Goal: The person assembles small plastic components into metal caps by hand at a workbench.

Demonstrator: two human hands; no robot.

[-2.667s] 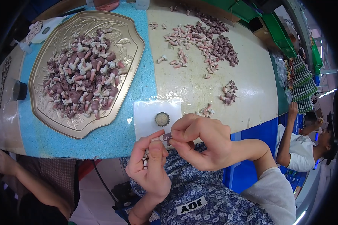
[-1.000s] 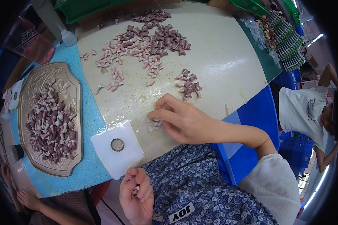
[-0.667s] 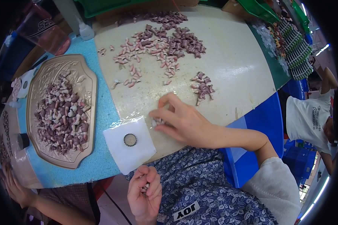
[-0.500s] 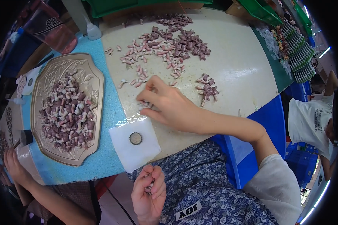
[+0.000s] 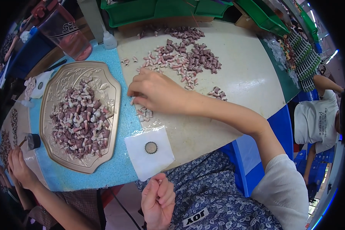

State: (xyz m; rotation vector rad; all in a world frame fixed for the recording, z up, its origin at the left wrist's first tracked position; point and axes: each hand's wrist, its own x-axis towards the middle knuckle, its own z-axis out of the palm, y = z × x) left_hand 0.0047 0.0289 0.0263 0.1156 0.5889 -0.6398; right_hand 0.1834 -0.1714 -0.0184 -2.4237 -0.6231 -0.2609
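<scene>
My right hand (image 5: 153,91) reaches over the pale worktop with thumb and fingers pinched on a small pink-and-white piece (image 5: 132,101). Just below it lies a little group of pale pink tubular pieces (image 5: 145,114). Low in front of my apron, my left hand (image 5: 159,201) is curled closed, with a small pale piece (image 5: 160,180) showing at its fingertips; the rest of its contents is hidden. Beyond my right hand spread loose pink tubes (image 5: 174,60) and purple-brown molded pieces (image 5: 205,57). A few more purple pieces (image 5: 217,92) sit behind my forearm, partly covered.
A gold tray (image 5: 65,165) heaped with joined purple-and-pink figures stands left on a blue mat (image 5: 128,172). A round cap (image 5: 151,147) rests on a white sheet (image 5: 136,161). Behind are a glue bottle (image 5: 109,40) and green bins (image 5: 149,13). A co-worker's hands (image 5: 23,168) work at left.
My right hand has moved left toward the tray, uncovering the little pink group. The left hand's fingers have closed further over its pieces. The whole view has shifted slightly.
</scene>
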